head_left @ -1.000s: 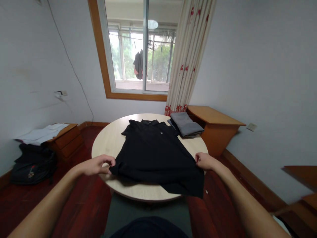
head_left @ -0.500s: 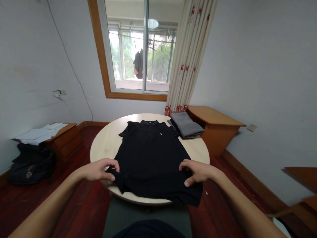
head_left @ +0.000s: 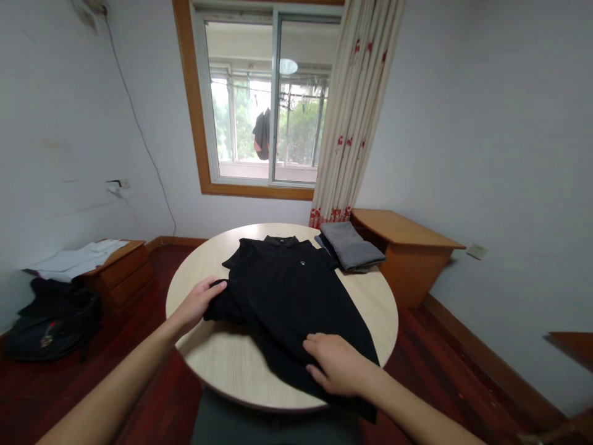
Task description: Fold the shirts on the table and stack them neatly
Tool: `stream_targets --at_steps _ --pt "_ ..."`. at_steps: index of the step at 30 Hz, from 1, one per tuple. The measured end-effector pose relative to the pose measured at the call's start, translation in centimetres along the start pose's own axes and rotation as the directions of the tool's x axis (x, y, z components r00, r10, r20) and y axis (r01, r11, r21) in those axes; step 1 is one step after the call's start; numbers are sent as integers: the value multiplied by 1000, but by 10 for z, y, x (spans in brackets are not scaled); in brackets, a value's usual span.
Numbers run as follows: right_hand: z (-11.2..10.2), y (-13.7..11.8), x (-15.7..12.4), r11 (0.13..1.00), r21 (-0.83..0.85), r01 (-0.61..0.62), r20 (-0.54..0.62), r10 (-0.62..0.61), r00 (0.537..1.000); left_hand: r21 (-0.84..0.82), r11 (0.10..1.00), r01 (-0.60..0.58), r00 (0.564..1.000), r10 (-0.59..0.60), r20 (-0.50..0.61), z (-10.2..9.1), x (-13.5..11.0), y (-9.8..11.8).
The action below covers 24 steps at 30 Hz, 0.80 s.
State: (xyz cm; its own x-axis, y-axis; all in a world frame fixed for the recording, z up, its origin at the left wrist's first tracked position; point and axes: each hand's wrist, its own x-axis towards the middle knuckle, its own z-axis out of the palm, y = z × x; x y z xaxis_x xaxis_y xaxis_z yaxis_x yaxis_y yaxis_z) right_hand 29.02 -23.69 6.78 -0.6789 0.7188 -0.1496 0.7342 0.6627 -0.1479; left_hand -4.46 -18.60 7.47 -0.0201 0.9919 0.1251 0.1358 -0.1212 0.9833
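A black polo shirt (head_left: 287, 290) lies face up on the round pale table (head_left: 217, 364), its collar toward the window and a small white logo on the chest. At its lower left corner, my left hand (head_left: 199, 303) is closed on the cloth, thumb and fingers pinching a lifted, bunched part. My right hand (head_left: 340, 364) is on the lower right of the shirt, with fingers and thumb bent in on the fabric near the hem. The right hem corner hangs over the front edge of the table.
Folded garments, a grey one (head_left: 352, 244) on top, are stacked at the table's back right. Behind them stands a wooden desk (head_left: 403, 228) beside a curtain (head_left: 347, 142). On the left are a small drawer cabinet (head_left: 125, 272) with papers on it and a black bag (head_left: 50, 321).
My left hand has carried the lower left corner of the shirt forward, baring the table's front. My right hand has shifted left and nearer me over the hem. The view has tilted up slightly.
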Motion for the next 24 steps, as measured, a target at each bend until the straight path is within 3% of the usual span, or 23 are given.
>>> stream_targets --at_steps 5,11,19,22,24 --pt "-17 14 -8 995 89 -54 -71 61 996 -115 993 -9 997 0 -73 -3 4 7" --pt "3 15 -10 991 113 69 93 -79 993 -109 993 -38 993 25 -114 -11 5 2" --pt "11 5 -14 997 -70 36 196 -22 980 -198 978 -70 977 27 -213 -20 8 2" --pt "5 4 -23 993 -121 -11 258 42 965 -132 990 -56 979 29 -202 -24 7 -2" --pt "-3 13 -27 997 -57 -43 275 57 960 -75 997 -25 986 12 -165 -26 8 -5"
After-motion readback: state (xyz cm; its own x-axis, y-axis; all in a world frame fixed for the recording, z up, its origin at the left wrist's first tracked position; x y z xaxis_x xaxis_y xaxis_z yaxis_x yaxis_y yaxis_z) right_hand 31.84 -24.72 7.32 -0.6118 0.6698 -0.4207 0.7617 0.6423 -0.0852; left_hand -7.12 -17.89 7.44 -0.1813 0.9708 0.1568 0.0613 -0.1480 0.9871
